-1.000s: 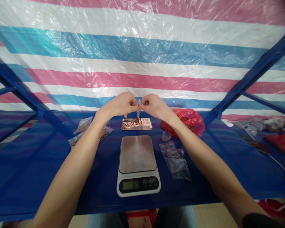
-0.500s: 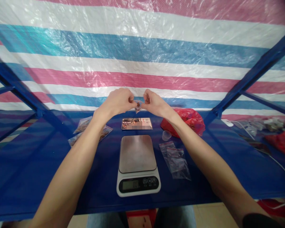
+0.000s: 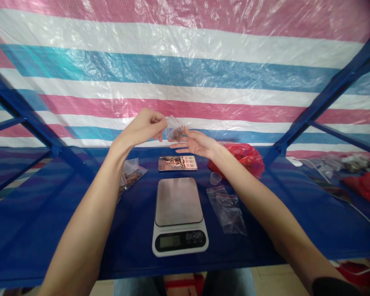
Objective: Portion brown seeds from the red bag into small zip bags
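A small clear zip bag (image 3: 174, 130) with brown bits in its lower part hangs tilted above the back edge of the table. My left hand (image 3: 154, 125) is closed in a pinch on the bag's left side. On the other side, my right hand (image 3: 197, 142) has its fingers stretched out below the bag, with the thumb by its right edge. A phone (image 3: 178, 163) with a bright, colourful screen lies beneath the hands. Nearer to me stands a white kitchen scale (image 3: 179, 201) with a bare metal plate.
Filled zip bags (image 3: 132, 174) lie left, partly behind my left forearm. To the right are a red plastic bag (image 3: 245, 158), a small clear cup (image 3: 216, 177) and flat zip bags (image 3: 231, 211). Blue frame bars (image 3: 323, 98) and a striped sheet (image 3: 185, 70) bound the table.
My right hand has let its fingers spread from a pinch. The zip bag now shows more fully between the hands, and my left hand has shifted slightly left and up.
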The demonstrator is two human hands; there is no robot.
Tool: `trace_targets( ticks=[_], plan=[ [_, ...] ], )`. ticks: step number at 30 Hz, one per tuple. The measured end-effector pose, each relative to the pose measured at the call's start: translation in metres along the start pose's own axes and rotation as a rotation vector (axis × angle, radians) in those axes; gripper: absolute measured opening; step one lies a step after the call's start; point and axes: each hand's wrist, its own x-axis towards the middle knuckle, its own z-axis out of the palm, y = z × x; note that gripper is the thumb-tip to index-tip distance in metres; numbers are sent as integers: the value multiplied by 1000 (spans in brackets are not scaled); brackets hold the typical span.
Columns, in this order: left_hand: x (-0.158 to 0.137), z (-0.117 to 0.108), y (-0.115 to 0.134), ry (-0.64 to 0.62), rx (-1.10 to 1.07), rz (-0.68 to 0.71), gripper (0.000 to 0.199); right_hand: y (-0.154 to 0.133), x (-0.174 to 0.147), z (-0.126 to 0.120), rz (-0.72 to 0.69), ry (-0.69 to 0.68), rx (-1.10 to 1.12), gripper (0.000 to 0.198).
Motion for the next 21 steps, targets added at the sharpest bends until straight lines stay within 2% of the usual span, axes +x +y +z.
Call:
trace_targets(
  ticks=[3,7,12,14,17,21],
  plan=[
    [-2,-3,4,19,-11,16,29,-2,3,1,-79,50,99,15],
    [-5,-9,12,66,23,25,32,-17,-2,7,-123,106,135,14],
    [-13,-16,17,272,27,56,35,-35,-29,2,-222,257,155,13],
    [-21,-13,13,343,52,35,36,-34,-51,-15,-259,332,145,16],
    [-44,-1,-7,395,211,-36,40,-22,-93,-58,-303,450,109,26],
    [-88,22,-54,320,430,-196,40,3,-141,-120,-372,675,42,36]
  ],
)
